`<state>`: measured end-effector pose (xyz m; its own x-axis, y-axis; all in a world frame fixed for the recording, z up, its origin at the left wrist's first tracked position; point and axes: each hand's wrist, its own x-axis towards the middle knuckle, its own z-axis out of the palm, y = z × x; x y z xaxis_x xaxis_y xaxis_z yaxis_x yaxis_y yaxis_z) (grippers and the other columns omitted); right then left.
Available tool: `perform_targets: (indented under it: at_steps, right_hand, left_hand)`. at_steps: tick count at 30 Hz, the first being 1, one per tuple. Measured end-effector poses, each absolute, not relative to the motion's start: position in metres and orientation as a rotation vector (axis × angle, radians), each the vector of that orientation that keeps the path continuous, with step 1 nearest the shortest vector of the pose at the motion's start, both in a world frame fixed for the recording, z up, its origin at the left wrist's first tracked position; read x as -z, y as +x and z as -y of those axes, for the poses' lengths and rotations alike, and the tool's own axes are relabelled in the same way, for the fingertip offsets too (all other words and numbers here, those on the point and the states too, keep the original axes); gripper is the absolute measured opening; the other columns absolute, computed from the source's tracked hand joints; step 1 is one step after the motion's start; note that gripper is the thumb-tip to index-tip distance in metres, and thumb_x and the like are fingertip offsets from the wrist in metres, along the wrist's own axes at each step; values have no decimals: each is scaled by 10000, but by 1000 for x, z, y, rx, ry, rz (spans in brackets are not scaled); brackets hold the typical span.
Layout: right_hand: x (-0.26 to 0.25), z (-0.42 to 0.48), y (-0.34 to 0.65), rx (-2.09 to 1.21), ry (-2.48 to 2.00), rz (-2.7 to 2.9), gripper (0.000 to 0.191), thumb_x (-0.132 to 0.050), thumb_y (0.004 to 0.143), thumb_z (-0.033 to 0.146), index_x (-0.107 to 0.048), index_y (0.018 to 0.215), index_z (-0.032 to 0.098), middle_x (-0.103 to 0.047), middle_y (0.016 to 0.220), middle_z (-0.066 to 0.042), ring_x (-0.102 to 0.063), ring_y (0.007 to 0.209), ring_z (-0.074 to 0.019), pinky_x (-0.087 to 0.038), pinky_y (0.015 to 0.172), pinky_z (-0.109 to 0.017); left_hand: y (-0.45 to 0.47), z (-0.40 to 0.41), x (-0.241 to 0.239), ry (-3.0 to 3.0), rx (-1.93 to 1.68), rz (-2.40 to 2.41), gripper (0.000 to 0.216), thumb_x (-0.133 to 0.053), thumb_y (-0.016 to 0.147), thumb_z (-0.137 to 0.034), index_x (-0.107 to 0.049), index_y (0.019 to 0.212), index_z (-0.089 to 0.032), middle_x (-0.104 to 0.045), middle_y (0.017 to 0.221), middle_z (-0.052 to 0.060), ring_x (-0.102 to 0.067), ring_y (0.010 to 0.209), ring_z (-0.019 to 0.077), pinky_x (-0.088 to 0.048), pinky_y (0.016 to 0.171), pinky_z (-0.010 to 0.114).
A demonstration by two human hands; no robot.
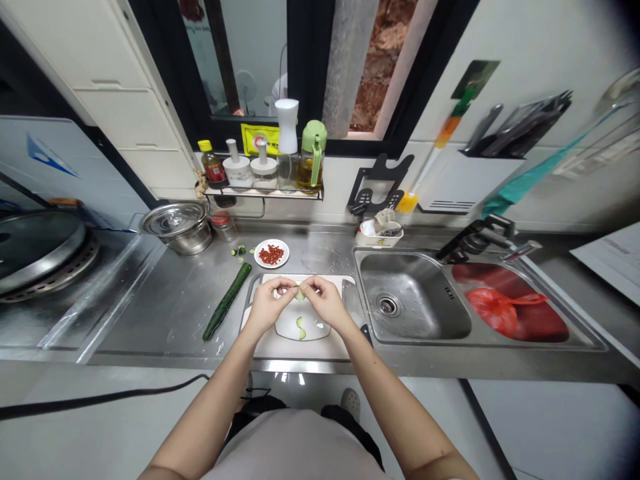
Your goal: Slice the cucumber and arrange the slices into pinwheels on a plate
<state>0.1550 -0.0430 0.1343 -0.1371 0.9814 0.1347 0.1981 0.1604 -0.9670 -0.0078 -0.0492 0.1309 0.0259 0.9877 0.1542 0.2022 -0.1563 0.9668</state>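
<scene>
Left grip point(267, 303): closed, fingertips pinching the green piece point(301, 292).
Right grip point(325, 300): closed on the same piece from the other side.
Piece: held just above the plate point(287, 327) on the board point(265, 347); a slice point(301, 328) lies below.
Care: I'd pinch lightly and evenly, staying over the plate.
Beside: cucumber point(227, 300) on the surface point(175, 300), left of the board.

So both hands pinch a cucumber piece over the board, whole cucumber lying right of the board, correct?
No. The head view shows the whole cucumber lying left of the board. The left hand and right hand do pinch the cucumber piece over it.
</scene>
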Motion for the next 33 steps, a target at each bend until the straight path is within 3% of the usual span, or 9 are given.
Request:
perform_targets:
  at_steps: [11,17,33]
  right_hand:
    - [-147,42,154,-1383,-1253,1304,142,-550,680,331,-578,651,195,-504,530,45,-418,493,-81,-317,447,-186]
    - [-142,38,152,-1549,-1257,1153,150,-586,643,337,-569,638,188,-505,488,52,-413,431,-66,-284,403,-176]
    - [-140,35,154,-1771,-1221,980,149,-624,597,310,-566,570,175,-516,447,35,-411,383,-63,-263,332,-166]
  left_hand:
    - [-6,52,-140,1699,-1203,-1371,98,-691,748,-309,-744,777,-232,-733,815,37,-548,720,187,-407,802,320]
    - [-6,55,-141,1885,-1155,-1444,102,-650,810,-303,-728,797,-239,-725,828,22,-561,753,182,-341,881,338]
    - [-7,57,-137,2040,-1103,-1453,149,-599,856,-321,-731,846,-252,-729,880,51,-558,864,218,-291,890,347]
